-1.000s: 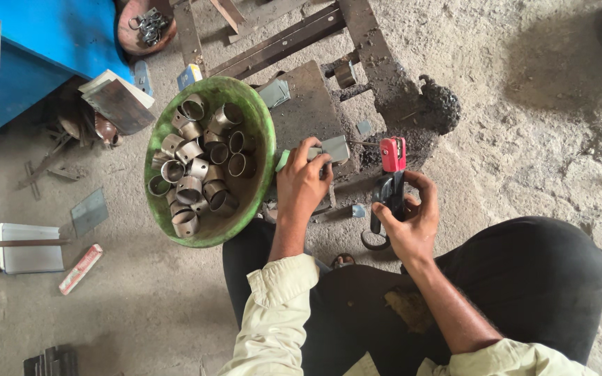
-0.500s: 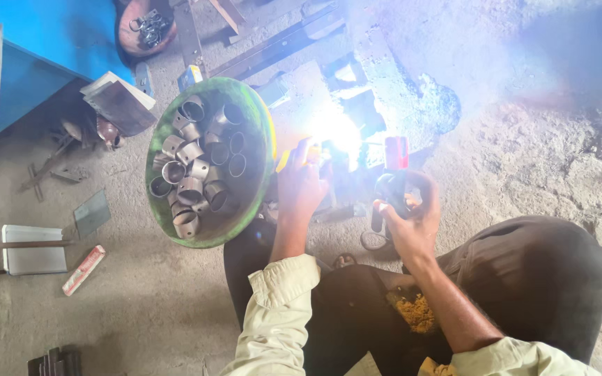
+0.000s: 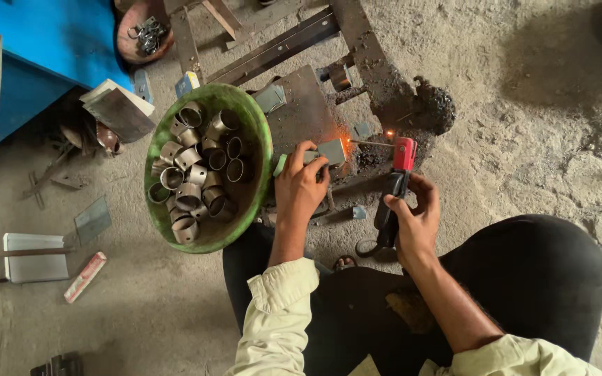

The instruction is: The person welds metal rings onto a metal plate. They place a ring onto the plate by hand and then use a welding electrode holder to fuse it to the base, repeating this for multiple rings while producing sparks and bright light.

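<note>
My left hand (image 3: pixel 302 186) presses a small grey metal piece (image 3: pixel 330 151) down on a dark steel plate (image 3: pixel 301 111) on the ground. My right hand (image 3: pixel 416 219) grips a red and black welding electrode holder (image 3: pixel 397 186). Its thin rod (image 3: pixel 371 144) points left at the piece, and orange sparks glow at the rod's tip. A green bowl (image 3: pixel 259 136) holding several short metal rings (image 3: pixel 193 177) stands just left of my left hand.
A rusty steel frame (image 3: pixel 367 52) lies beyond the plate. A blue metal box (image 3: pixel 36 42) stands at top left, with a reddish bowl of small parts (image 3: pixel 144 35) beside it. Flat metal scraps (image 3: pixel 33 254) and a small red packet (image 3: pixel 85 276) lie on the concrete floor at left.
Half a second ago a bright white arc and smoke flared at the piece; now only orange sparks glow there. Both hands have stayed in place.
</note>
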